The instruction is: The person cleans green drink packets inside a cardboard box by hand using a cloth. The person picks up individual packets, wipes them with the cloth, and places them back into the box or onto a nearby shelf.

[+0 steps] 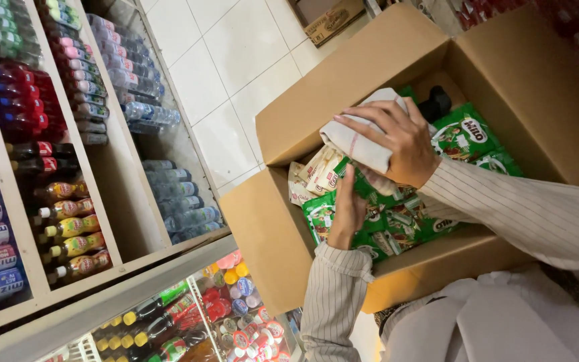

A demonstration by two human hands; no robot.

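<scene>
An open cardboard box holds several green drink-powder sachet packs and some beige sachet strips. My right hand is over the middle of the box, closed on a folded white cloth with a thin red stripe. My left hand reaches into the box from its near side. Its fingers are pushed in among the green packs beside the beige strips, and their tips are hidden. A dark object lies deeper in the box behind the cloth. Both sleeves are pale with fine stripes.
Shelves of bottled drinks and water bottles stand beside the box. A lower shelf holds canned and bottled goods. White floor tiles lie beyond, with another cardboard box on them. My pale garment is near the box.
</scene>
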